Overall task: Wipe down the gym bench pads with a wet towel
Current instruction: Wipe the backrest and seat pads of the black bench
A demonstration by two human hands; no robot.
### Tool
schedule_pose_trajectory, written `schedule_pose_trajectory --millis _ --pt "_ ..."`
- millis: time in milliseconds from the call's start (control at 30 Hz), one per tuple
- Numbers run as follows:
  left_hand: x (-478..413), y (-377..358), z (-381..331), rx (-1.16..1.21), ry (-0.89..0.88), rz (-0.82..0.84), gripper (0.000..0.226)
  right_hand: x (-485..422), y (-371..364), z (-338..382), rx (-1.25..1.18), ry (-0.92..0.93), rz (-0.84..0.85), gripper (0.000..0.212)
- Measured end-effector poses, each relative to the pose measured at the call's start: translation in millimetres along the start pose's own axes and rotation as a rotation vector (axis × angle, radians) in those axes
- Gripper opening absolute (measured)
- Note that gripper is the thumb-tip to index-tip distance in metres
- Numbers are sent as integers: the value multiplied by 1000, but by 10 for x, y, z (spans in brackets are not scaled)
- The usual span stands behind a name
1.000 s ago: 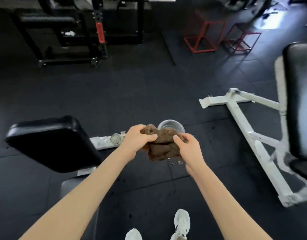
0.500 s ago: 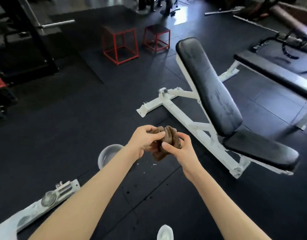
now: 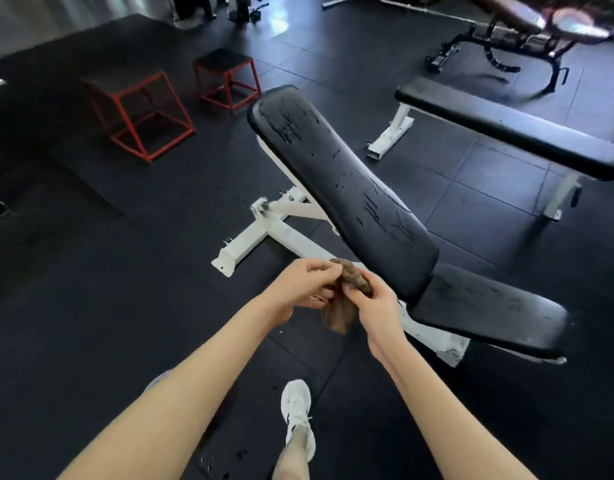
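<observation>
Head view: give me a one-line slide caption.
Both hands, left hand and right hand, bunch a brown towel beside the incline bench's black back pad.

Bare forearms without sleeves, and a white lace-up sneaker (image 3: 297, 415) with dark side markings.

**One head-worn view, looking down and forward**

The single wide-angle camera sits on the person's head, tilted down over both forearms. It faces the incline bench (image 3: 350, 188) close ahead, with the dark floor (image 3: 90, 271) stretching toward far equipment.
</observation>
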State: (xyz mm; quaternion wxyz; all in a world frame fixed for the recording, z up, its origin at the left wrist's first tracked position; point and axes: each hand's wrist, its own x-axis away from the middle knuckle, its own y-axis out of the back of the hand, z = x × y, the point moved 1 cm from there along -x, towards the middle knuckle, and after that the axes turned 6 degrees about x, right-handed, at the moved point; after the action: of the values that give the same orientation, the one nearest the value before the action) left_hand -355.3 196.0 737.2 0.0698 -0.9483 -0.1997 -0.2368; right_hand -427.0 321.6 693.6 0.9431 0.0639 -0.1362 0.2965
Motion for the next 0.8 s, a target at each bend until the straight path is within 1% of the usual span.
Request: schedule_pose_trajectory --millis 100,200,267,333,400,500,633,800 --pt "-559 106 -238 -14 -1 30 26 -599 -19 169 -31 -19 -65 25" --pt "-1116 262 -498 -15 -2 33 23 -1220 -22 348 -32 -31 -106 20" --pt "-1476 381 -679 -37 1 6 21 -1647 -9 447 -24 -26 -138 17" --pt "-1805 493 -821 -30 14 -62 14 -2046 13 524 -14 -30 -153 16" --pt "-2119 616 -918 2 18 -212 10 -2434 59 598 -2 -30 -158 16" --pt "-2560 872 -1088 5 -23 -461 8 -3058 116 756 28 -11 -153 18" --pt "-3097 1217 -1305 -31 -80 -704 11 -3899 27 983 91 40 -99 19" --pt "-3681 1599 -1479 -181 -87 -1027 19 -4796 -361 1121 239 123 -79 24"
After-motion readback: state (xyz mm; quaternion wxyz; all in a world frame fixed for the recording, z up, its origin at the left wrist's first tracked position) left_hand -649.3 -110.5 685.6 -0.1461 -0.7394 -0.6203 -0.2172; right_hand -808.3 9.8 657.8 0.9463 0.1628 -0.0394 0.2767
